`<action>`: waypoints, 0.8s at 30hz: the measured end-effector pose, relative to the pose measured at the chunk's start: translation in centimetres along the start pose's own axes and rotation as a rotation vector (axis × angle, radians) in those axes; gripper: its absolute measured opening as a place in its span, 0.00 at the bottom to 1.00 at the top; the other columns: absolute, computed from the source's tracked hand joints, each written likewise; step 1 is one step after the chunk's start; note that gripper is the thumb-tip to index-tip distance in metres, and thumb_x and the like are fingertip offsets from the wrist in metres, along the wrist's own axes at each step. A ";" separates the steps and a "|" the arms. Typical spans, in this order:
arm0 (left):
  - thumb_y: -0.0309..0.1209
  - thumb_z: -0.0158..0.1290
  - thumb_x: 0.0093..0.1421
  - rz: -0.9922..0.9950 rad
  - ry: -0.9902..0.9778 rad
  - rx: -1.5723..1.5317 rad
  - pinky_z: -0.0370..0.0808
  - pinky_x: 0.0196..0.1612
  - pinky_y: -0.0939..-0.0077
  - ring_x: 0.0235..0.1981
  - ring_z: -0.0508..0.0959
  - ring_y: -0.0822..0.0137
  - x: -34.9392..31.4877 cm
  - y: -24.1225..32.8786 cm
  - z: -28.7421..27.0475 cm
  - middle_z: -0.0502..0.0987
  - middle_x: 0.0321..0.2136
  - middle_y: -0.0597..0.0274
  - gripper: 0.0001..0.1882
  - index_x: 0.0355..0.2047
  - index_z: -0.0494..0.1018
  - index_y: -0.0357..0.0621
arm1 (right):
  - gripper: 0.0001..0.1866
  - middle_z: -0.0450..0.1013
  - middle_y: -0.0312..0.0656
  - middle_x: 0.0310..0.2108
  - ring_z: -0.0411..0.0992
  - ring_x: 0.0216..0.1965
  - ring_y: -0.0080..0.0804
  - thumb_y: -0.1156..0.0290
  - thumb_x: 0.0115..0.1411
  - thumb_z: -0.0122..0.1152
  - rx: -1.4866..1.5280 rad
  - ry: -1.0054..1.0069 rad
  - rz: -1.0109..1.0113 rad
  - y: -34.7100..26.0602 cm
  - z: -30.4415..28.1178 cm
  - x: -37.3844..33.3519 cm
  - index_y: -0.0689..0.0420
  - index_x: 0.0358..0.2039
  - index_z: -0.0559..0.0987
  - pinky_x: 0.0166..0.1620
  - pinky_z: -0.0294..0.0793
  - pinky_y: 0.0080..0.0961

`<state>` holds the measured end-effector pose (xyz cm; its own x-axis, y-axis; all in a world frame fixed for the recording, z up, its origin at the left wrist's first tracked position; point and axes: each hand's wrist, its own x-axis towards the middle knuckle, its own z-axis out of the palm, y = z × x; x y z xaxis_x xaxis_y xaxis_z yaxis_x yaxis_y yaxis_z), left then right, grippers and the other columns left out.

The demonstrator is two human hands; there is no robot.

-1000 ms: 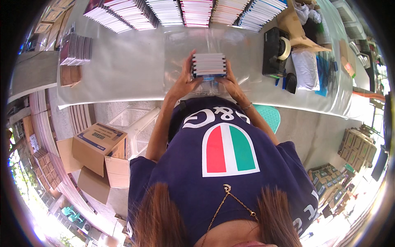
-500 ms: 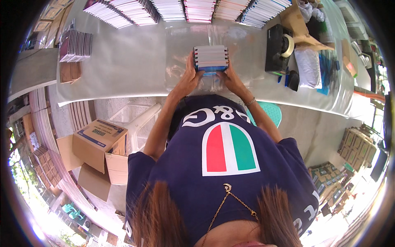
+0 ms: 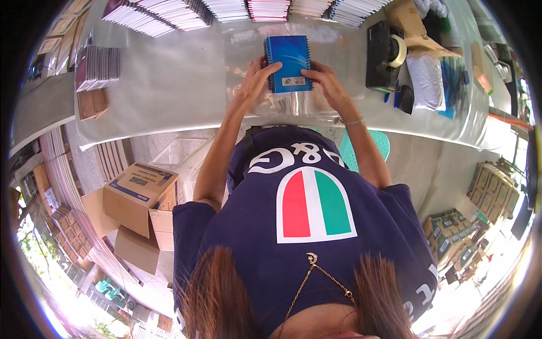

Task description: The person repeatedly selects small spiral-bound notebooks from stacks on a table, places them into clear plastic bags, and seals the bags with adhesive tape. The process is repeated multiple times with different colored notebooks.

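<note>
A small stack of spiral notebooks (image 3: pixel 289 56) is held over the covered table, its blue cover with a white label facing up. Wire coils run along both long sides. My left hand (image 3: pixel 257 80) grips the stack's left side, thumb lying on the cover. On the opposite side my right hand (image 3: pixel 328 82) holds it the same way, thumb near the label. The fingers underneath are mostly hidden. Beneath the stack lies a sheet of clear plastic (image 3: pixel 240 59).
Rows of notebooks (image 3: pixel 226 10) line the table's far edge. At left, more notebooks (image 3: pixel 99 68) stand by a small brown box (image 3: pixel 93 103). A black tape dispenser (image 3: pixel 377 62) and a white packet (image 3: pixel 424 82) sit right. An opened carton (image 3: pixel 132 195) is on the floor.
The stack has tipped from edges facing me to lying with its blue cover up. Both my thumbs have come onto the cover.
</note>
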<state>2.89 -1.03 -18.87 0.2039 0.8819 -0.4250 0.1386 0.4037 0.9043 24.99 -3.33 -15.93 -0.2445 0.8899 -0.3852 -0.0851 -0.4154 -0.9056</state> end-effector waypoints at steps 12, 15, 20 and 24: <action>0.56 0.53 0.56 0.103 0.134 0.136 0.67 0.55 0.64 0.50 0.69 0.53 -1.2 -0.3 1.3 0.64 0.50 0.44 0.45 0.63 0.58 0.34 | 0.36 0.69 0.53 0.50 0.70 0.54 0.42 0.54 0.57 0.64 -0.446 0.233 -0.064 2.1 0.7 -0.1 0.74 0.55 0.70 0.56 0.67 0.29; 0.56 0.53 0.56 0.112 0.128 0.186 0.68 0.54 0.64 0.49 0.70 0.54 -1.2 -0.4 1.0 0.64 0.50 0.45 0.45 0.64 0.58 0.35 | 0.32 0.71 0.56 0.47 0.74 0.47 0.42 0.57 0.56 0.65 -0.388 0.232 -0.102 1.9 1.0 -0.5 0.73 0.52 0.72 0.50 0.72 0.30; 0.57 0.52 0.57 0.126 0.131 0.211 0.68 0.53 0.64 0.48 0.70 0.54 -1.7 0.1 1.1 0.64 0.47 0.46 0.44 0.63 0.59 0.36 | 0.31 0.71 0.57 0.48 0.74 0.47 0.42 0.57 0.57 0.64 -0.276 0.227 -0.121 2.5 1.1 -0.6 0.73 0.50 0.73 0.52 0.71 0.31; 0.58 0.51 0.57 0.153 0.113 0.285 0.67 0.53 0.65 0.47 0.71 0.54 -1.2 -0.7 0.6 0.64 0.48 0.47 0.44 0.63 0.59 0.36 | 0.31 0.72 0.57 0.49 0.74 0.48 0.42 0.57 0.57 0.64 -0.253 0.226 -0.085 2.1 1.3 -0.8 0.73 0.50 0.73 0.53 0.70 0.30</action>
<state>3.17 -2.53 -19.06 0.1369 0.9547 -0.2641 0.3833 0.1948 0.9028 23.72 -5.13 -17.27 -0.0247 0.9501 -0.3109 0.1529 -0.3037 -0.9404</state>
